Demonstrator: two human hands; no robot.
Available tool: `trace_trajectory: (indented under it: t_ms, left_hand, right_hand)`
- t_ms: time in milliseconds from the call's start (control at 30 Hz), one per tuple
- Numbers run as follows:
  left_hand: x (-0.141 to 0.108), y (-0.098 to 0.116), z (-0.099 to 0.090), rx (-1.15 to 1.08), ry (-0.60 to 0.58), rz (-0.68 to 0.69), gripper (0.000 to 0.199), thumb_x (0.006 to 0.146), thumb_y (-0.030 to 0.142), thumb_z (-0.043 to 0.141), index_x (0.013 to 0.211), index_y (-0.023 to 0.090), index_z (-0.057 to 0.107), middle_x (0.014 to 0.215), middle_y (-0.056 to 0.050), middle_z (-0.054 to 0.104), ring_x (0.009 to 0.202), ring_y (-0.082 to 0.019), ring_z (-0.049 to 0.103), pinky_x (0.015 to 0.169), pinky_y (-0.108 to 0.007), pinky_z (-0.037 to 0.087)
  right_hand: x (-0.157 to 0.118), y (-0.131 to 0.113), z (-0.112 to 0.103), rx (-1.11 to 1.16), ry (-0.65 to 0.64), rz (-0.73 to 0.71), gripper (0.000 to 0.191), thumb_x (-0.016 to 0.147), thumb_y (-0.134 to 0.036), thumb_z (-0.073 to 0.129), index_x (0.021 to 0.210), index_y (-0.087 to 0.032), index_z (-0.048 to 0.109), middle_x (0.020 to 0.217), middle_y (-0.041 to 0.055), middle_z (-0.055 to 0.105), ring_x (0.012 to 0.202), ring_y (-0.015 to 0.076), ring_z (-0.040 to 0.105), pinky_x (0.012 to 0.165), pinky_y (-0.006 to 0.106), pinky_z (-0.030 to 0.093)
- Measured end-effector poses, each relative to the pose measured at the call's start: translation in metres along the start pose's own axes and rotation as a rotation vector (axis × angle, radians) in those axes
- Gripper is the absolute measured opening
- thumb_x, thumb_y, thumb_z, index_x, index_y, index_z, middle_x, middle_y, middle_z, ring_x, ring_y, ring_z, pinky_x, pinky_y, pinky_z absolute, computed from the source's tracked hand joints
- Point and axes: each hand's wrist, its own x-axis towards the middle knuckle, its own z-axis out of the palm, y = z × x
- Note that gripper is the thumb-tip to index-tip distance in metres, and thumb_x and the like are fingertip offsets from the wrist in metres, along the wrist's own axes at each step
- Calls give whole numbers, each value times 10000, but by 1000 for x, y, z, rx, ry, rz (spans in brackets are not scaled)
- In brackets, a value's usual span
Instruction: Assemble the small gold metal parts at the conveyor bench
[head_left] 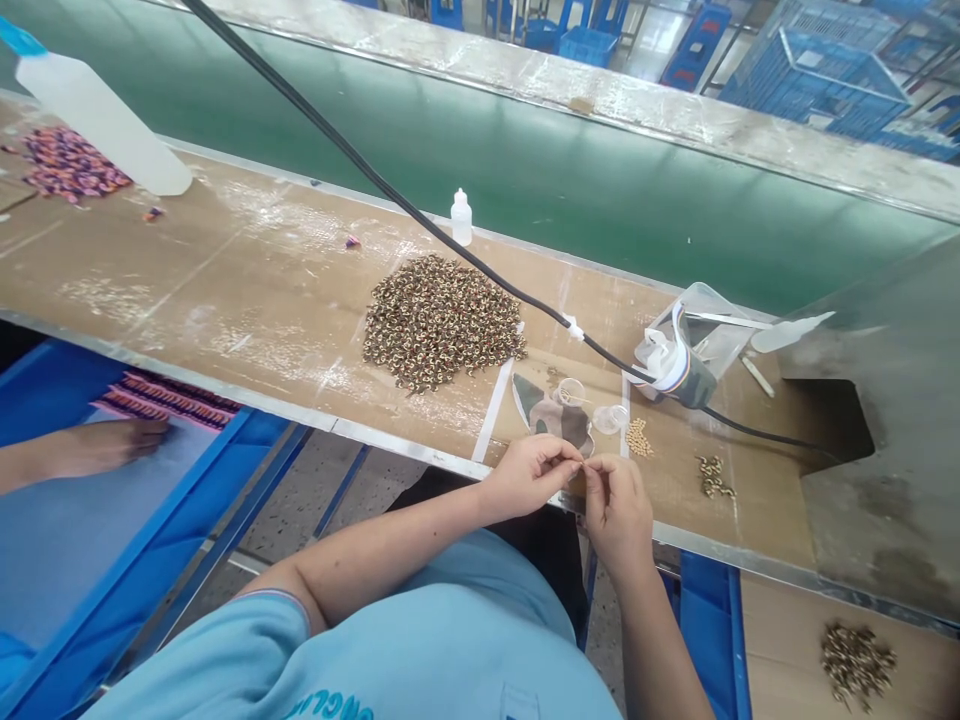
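My left hand (534,476) and my right hand (619,508) meet at the table's front edge, fingertips pinched together. Whatever sits between the fingertips is too small to make out. Just beyond them lies a camouflage cloth (553,420) with a small clear round cup (570,392) on it. A second clear round container (611,418) stands beside the cloth, near a little heap of pale yellow beads (638,437). Farther right is a small cluster of dark-and-gold pieces (715,477). A large pile of similar small pieces (444,320) spreads to the left of the cloth.
A black cable (390,190) hangs across the table. Behind the pile stands a small white bottle (461,218); a big white bottle (105,125) is far left by purple-orange pieces (71,165). Another person's hand (124,445) is over a blue tray (225,490). More pieces (857,660) lie lower right.
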Motion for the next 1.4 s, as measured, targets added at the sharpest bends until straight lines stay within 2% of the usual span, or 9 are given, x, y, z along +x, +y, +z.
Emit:
trace_trajectory:
  t_ms: [200,500,633,733,867,1000,1133,1300,1400]
  left_hand:
    - [0,0,-1,105,14,65,174,825,233,510,843,144,659,752,-53,631,696,-138,571,682,-239,465]
    - [1,0,1,-10,0,-15,150,809,225,538,843,145,661,769,-47,627,658,-115,565,602,-208,473]
    - [3,1,2,-260,-30,-155,150,776,259,602,855,133,618,691,-12,601,560,-82,552,531,-193,458]
    - [7,4,-1,-527,-55,-291,267,709,322,694,842,130,564,623,10,611,534,-83,574,549,-211,479]
    - [11,7,-7,-691,-58,-337,399,613,381,777,815,120,551,643,-14,660,560,-96,619,602,-238,498]
    - [11,8,-9,-733,-63,-330,428,589,400,791,808,116,557,658,-17,668,562,-100,627,598,-241,500]
    - [11,8,-8,-745,-75,-322,421,596,408,786,796,116,557,657,-16,665,570,-101,626,600,-244,502]
    - [11,7,-5,-753,-42,-339,444,570,428,793,784,118,559,661,-16,660,578,-100,623,596,-244,502]
    - [10,6,-5,-768,-78,-346,463,559,453,788,783,115,564,626,-14,647,552,-93,607,584,-239,494]
  right_hand:
    - [-1,0,0,-15,24,-11,137,937,-269,393,852,-230,493,790,23,578,760,161,549,656,297,430]
    - [-1,0,2,139,14,155,141,906,-294,426,827,-212,510,759,13,565,702,150,545,629,282,431]
    - [0,0,0,226,24,243,164,899,-319,432,835,-198,523,749,13,569,679,142,552,613,270,434]
    - [1,1,-1,255,24,279,182,892,-339,438,826,-195,527,740,17,570,676,144,547,611,273,434]
    - [2,2,-3,269,-2,317,185,891,-351,439,828,-197,520,728,11,562,651,139,530,597,273,422]
    - [7,4,-5,208,22,248,182,897,-340,432,817,-202,519,726,10,558,652,142,528,603,278,418]
    - [15,9,-13,-5,36,82,145,901,-295,428,826,-208,517,751,18,562,690,157,523,629,288,393]
    - [28,22,-30,-219,-5,-85,163,913,-279,398,830,-213,522,783,46,584,725,189,513,652,314,354]
    - [39,29,-38,-339,-20,-172,195,916,-301,396,811,-210,532,744,55,584,702,199,494,661,327,328]
